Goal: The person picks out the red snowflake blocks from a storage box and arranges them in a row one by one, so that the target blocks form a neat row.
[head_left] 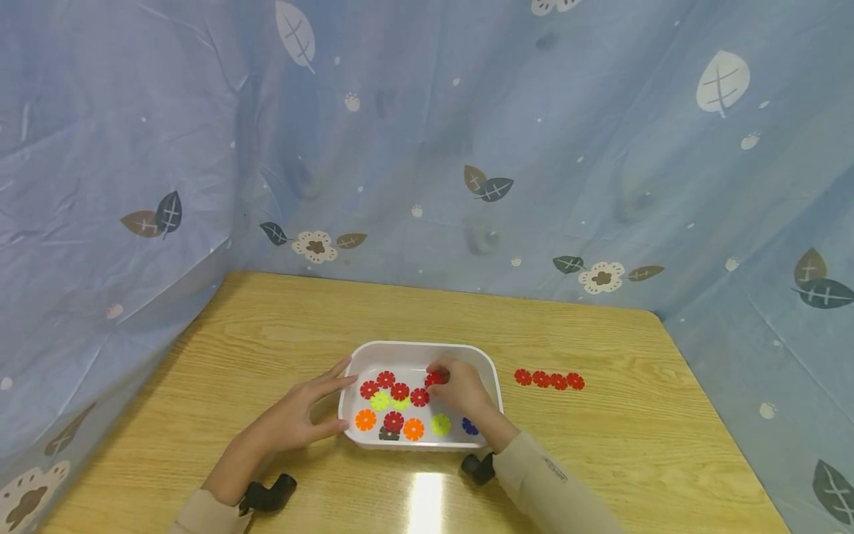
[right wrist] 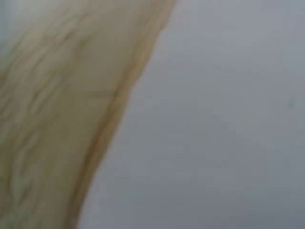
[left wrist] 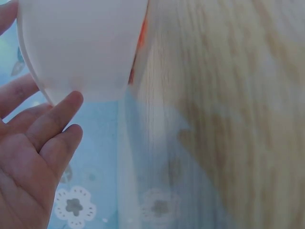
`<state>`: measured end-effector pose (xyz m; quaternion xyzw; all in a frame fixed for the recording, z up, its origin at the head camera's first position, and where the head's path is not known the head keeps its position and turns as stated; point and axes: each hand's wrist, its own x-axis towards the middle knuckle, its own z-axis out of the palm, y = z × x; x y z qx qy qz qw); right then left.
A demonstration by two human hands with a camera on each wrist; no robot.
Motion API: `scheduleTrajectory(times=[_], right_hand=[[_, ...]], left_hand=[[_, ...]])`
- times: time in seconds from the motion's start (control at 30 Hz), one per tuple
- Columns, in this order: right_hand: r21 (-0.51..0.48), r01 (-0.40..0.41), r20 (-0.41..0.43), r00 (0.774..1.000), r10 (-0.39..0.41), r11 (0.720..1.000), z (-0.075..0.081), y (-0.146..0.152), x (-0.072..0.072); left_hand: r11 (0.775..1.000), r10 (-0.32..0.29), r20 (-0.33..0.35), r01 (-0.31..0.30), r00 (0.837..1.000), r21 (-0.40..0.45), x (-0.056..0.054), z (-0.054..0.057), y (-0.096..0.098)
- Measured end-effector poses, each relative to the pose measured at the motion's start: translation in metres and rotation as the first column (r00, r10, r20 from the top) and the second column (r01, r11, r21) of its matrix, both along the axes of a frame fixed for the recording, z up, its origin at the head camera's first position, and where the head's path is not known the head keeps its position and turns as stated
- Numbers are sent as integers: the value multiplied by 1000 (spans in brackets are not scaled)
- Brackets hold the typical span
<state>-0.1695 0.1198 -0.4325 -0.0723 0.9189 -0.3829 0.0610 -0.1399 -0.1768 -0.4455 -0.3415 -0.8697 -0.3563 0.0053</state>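
A white plastic bin point(head_left: 419, 447) holds several notched snowflake discs: red, yellow, orange, dark and blue. My right hand point(head_left: 460, 387) reaches in over its right side and pinches a red snowflake disc point(head_left: 434, 379) between thumb and fingers. At the bin's left end is my left hand point(head_left: 300, 415), fingers spread and fairly straight, fingertips against the rim and thumb at the near corner. The left wrist view shows the left hand's fingertips point(left wrist: 71, 100) on the bin's outer wall point(left wrist: 83, 52). The right wrist view is blurred, mostly pale bin wall point(right wrist: 205, 124).
To the right of the bin, several red discs point(head_left: 550, 380) lie in a row on the wooden table point(head_left: 600, 460). A blue leaf-patterned cloth point(head_left: 414, 148) hangs behind and at both sides. Black wrist mounts point(head_left: 269, 495) sit under the wrists.
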Motion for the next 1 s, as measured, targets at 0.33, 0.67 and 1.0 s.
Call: scheduleTrajectory(times=[0.33, 0.67, 1.0], right_hand=[[-133, 37, -15, 999, -39, 990, 10, 15, 6], [-313, 140, -13, 988, -152, 939, 18, 38, 12], [-436, 233, 6, 966, -257, 869, 25, 74, 18]], left_hand=[[1000, 15, 20, -15, 1000, -7, 1, 1, 1], [1000, 19, 8, -19, 1000, -5, 2, 0, 1], [1000, 15, 1, -15, 1000, -4, 3, 2, 1]])
